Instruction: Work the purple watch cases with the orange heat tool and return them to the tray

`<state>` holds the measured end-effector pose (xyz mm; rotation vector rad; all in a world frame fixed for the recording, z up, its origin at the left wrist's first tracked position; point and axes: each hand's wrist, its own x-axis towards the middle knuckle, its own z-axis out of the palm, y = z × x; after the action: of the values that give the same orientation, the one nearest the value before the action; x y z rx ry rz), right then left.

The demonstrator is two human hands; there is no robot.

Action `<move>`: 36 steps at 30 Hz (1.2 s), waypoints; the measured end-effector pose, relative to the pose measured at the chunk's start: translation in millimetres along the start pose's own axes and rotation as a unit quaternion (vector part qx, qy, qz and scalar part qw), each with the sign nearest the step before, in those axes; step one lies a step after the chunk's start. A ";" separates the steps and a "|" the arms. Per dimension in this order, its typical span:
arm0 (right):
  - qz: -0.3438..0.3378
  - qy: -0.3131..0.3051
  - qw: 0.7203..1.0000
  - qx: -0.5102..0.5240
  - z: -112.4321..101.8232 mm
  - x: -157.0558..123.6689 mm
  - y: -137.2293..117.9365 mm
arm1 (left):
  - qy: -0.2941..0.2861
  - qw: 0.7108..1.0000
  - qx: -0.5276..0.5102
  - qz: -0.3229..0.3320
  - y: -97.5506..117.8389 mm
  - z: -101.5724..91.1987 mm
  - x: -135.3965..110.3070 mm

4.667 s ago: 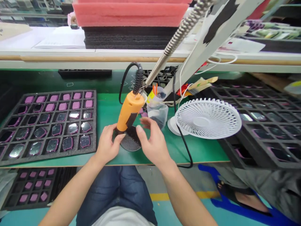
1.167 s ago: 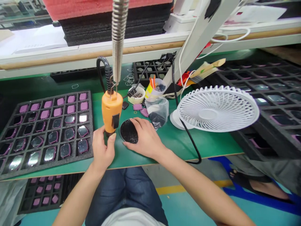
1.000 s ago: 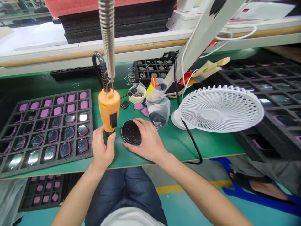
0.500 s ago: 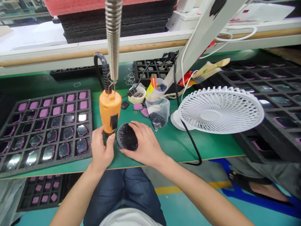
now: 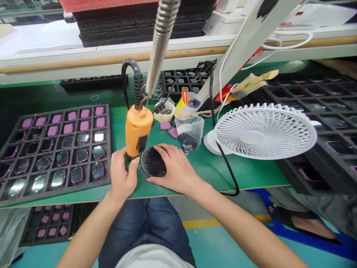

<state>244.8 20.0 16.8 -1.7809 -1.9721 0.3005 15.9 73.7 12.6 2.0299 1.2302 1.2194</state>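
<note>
My left hand (image 5: 123, 174) is closed around the dark lower end of an orange electric screwdriver (image 5: 137, 128), which hangs from a coiled metal spring (image 5: 163, 41) and leans slightly. Its tip is hidden behind my fingers. With my right hand (image 5: 178, 169) I grip the right rim of a round black dish (image 5: 153, 162) on the green bench; its face is dotted with tiny light spots, too small to name. Screwdriver and dish stand close side by side. Beyond the dish lie two purple watch cases (image 5: 170, 128) and a clear plastic bag (image 5: 190, 132) with dark contents.
At left, a black foam tray (image 5: 107, 149) holds several purple-framed watches. A white fan (image 5: 264, 132) and a black cable (image 5: 227, 163) stand right of my hand. Behind are a white bowl (image 5: 160, 117) of small parts and a cup (image 5: 192, 108). More trays (image 5: 295, 149) lie far right.
The screwdriver has shifted a little to the right and its top now leans right, with the spring slanting. The dish and both hands keep nearly the same places.
</note>
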 end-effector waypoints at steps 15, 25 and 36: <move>0.072 0.067 0.994 -0.042 14.1 -8.9 -13.5 | -0.012 1.000 0.011 0.022 1.9 -1.0 0.6; 0.067 0.067 0.995 -0.027 12.8 -14.9 -15.0 | -0.006 1.000 0.010 0.021 -0.6 -0.1 0.4; 0.043 0.065 0.997 0.005 12.1 -7.7 -10.9 | -0.012 1.000 -0.006 -0.019 -5.1 1.3 -1.5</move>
<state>230.0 12.7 9.8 -1.8355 -1.8041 0.2156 14.4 75.0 7.5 1.9976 1.2422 1.1783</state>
